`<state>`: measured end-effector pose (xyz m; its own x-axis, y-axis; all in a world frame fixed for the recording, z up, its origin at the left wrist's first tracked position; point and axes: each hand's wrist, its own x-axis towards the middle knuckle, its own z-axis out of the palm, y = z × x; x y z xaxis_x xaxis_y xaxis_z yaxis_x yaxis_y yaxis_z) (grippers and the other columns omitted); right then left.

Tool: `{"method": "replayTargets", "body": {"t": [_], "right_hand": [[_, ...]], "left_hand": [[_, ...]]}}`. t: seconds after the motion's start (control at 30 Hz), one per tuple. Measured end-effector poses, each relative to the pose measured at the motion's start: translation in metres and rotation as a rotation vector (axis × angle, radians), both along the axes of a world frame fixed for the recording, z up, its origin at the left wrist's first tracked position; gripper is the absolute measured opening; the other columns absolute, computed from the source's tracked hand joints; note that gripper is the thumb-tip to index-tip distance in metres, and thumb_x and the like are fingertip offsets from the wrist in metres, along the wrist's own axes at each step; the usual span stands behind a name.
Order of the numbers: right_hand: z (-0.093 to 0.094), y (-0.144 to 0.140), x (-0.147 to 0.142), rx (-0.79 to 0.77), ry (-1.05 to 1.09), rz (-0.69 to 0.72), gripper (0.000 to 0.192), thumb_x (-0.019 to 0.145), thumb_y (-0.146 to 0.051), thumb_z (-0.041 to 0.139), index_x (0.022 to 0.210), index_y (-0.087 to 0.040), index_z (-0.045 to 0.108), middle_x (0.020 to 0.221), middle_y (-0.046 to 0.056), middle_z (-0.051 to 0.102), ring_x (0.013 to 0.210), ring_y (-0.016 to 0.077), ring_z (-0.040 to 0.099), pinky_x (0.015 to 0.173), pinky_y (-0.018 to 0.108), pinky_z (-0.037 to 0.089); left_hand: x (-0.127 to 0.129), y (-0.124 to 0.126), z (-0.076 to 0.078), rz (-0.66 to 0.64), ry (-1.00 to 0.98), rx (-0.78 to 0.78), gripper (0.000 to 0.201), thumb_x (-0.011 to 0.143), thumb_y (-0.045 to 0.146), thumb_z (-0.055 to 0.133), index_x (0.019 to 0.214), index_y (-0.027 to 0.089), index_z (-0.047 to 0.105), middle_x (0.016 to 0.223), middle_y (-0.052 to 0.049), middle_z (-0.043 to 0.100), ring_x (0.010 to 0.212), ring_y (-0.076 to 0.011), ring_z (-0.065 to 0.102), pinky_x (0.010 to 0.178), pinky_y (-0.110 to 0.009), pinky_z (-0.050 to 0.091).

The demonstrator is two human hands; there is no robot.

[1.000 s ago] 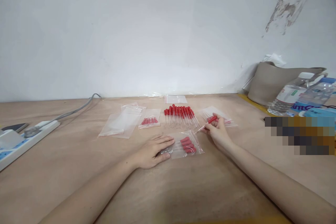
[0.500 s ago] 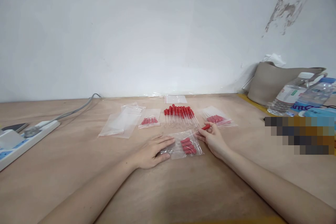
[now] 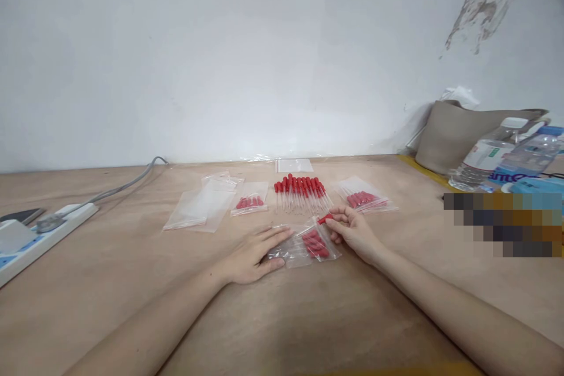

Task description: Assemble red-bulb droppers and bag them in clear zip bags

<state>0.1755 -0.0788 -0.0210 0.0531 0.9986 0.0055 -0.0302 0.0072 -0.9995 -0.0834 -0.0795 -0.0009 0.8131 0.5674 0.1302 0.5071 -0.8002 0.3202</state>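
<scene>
Desk [image 3: 110,282], left to right: white power strip [image 3: 39,232] at the left edge; empty clear bags [image 3: 200,208]; small bag of red-capped droppers [image 3: 249,201]; left hand [image 3: 255,252], open and flat, fingers pressing the near bag [image 3: 308,244] that lies on the desk and holds several droppers. Beyond it, a loose row of droppers [image 3: 302,191]; right hand [image 3: 355,232], fingers pinched on one red-capped dropper [image 3: 325,219] at the near bag's mouth; a filled bag [image 3: 365,200] just behind. Far right: grey pouch [image 3: 458,135], water bottles [image 3: 506,158].

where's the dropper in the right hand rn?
Head view, centre-right: the dropper is pinched in the right hand at the open mouth of the clear bag, which the left hand presses to the table.
</scene>
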Motion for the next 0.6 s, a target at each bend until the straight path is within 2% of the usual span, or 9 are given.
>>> {"method": "replayTargets", "body": {"t": [0.1,0.3,0.47,0.6], "right_hand": [[0.0048,-0.0026,-0.0026,-0.068,-0.125,0.083,0.033,0.060,-0.039,0.066,0.077,-0.018,0.047,0.053,-0.007,0.053,0.032,0.0042,0.043,0.031,0.016,0.031],[0.0091,-0.0043,-0.0088,-0.059,-0.181,0.055,0.030,0.061,-0.038,0.065,0.073,-0.018,0.046,0.045,-0.010,0.046,0.031,0.0047,0.038,0.031,0.017,0.032],[0.0054,-0.0030,-0.0077,0.015,-0.141,0.250,0.031,0.059,-0.037,0.068,0.073,-0.018,0.048,0.059,-0.005,0.057,0.039,0.0051,0.045,0.036,0.017,0.033],[0.0035,0.0029,-0.0038,-0.015,-0.134,0.314,0.030,0.059,-0.034,0.068,0.078,-0.016,0.056,0.070,-0.003,0.062,0.037,0.0018,0.040,0.035,0.016,0.031]], "left_hand": [[0.0007,-0.0008,0.0020,0.004,0.013,-0.002,0.055,0.088,0.043,0.037,0.137,0.027,0.017,0.140,-0.002,0.028,0.128,-0.0208,0.026,0.107,-0.040,0.020],[-0.0003,0.0007,0.0002,0.015,0.027,-0.005,0.055,0.088,0.044,0.036,0.137,0.026,0.018,0.141,-0.002,0.026,0.129,-0.0217,0.024,0.107,-0.040,0.019],[0.0003,0.0010,-0.0005,0.002,0.023,-0.002,0.055,0.088,0.042,0.036,0.137,0.027,0.017,0.141,-0.002,0.027,0.128,-0.0210,0.025,0.107,-0.040,0.019],[0.0007,0.0005,0.0007,0.003,0.028,-0.002,0.055,0.088,0.041,0.037,0.137,0.026,0.017,0.141,-0.002,0.026,0.128,-0.0208,0.025,0.107,-0.040,0.019]]}}
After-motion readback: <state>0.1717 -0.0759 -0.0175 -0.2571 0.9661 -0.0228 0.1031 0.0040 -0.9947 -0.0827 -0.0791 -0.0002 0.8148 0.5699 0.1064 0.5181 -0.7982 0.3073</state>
